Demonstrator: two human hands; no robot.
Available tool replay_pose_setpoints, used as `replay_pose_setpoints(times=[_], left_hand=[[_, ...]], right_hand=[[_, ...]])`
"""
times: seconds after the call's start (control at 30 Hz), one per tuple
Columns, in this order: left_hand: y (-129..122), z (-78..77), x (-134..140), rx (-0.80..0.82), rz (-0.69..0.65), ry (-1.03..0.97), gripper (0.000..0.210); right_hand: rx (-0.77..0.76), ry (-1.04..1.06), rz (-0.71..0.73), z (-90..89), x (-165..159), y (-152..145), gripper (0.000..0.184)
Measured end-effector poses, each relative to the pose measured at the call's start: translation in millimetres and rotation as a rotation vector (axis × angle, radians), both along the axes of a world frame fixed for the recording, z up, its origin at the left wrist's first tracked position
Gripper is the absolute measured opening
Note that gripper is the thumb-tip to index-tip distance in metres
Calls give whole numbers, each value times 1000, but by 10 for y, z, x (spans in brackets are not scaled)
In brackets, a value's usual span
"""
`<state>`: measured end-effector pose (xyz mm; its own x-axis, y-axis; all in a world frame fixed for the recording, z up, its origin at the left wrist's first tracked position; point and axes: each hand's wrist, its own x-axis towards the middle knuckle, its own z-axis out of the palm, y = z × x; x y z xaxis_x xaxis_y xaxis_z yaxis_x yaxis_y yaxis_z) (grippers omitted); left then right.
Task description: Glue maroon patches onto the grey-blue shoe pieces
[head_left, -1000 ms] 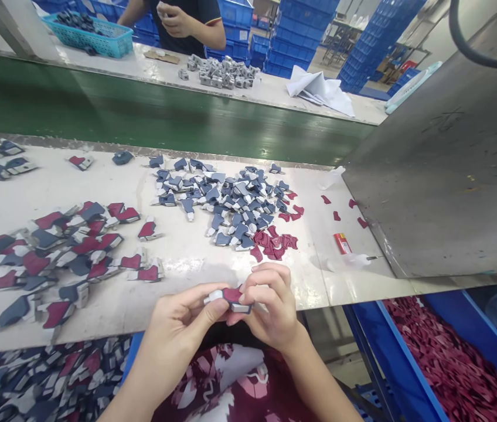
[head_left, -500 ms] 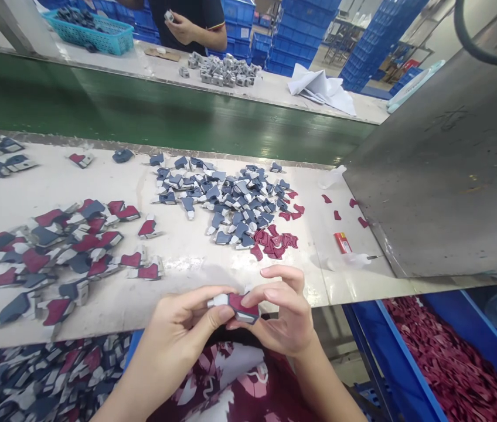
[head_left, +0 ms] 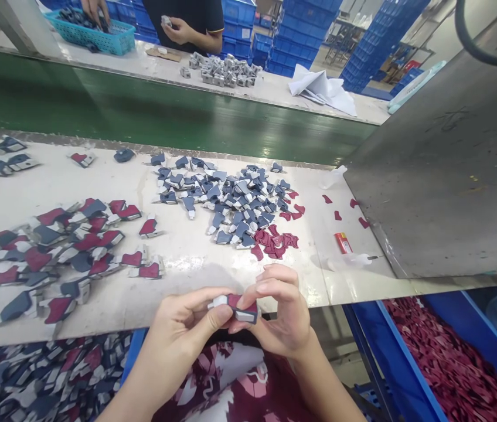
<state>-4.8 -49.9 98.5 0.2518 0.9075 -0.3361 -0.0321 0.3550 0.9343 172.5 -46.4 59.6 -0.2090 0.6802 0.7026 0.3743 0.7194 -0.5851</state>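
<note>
Close to my body, at the front edge of the table, both hands are on one small plastic part (head_left: 245, 316), dark blue-grey and white with a dark red inlay on top. My left hand (head_left: 180, 331) pinches its white end between thumb and fingers. My right hand (head_left: 286, 322) is closed around the other end, a fingertip pressing on the red inlay and the thumb below. Beyond them lies a heap of blue-grey and white parts (head_left: 231, 196), beside loose dark red inlays (head_left: 272, 241). To the left are parts with red faces (head_left: 85, 243).
A lighter (head_left: 343, 242) and a small clear bottle with a thin metal tip (head_left: 349, 261) lie right, near a metal panel (head_left: 446, 170). Blue bins below hold red inlays (head_left: 455, 357) and parts (head_left: 46, 381). Across the green divider (head_left: 164, 111), a co-worker's hand (head_left: 178, 30) holds a grey piece.
My right fingertip has shifted left along the red inlay, and the part has tilted slightly. Across the divider, another hand has reached into the turquoise basket.
</note>
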Motion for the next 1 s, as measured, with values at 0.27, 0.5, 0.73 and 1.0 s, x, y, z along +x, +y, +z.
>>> replay_pose_setpoints(times=[0.27,0.5,0.73,1.0], left_hand=[[-2,63,-40,108,-70,139,23],[43,18,-80,162,-201,110,26],[18,-11,-54,70,-162,98,27],[10,56,-38,91,-93,153,25]], right_hand=[[35,44,-51,-16,11,-55,60],[66,-48,-6,17,25,-46,50],[12,-39,22,10,20,-30,47],[14,20,-26,-7,14,-66,59]])
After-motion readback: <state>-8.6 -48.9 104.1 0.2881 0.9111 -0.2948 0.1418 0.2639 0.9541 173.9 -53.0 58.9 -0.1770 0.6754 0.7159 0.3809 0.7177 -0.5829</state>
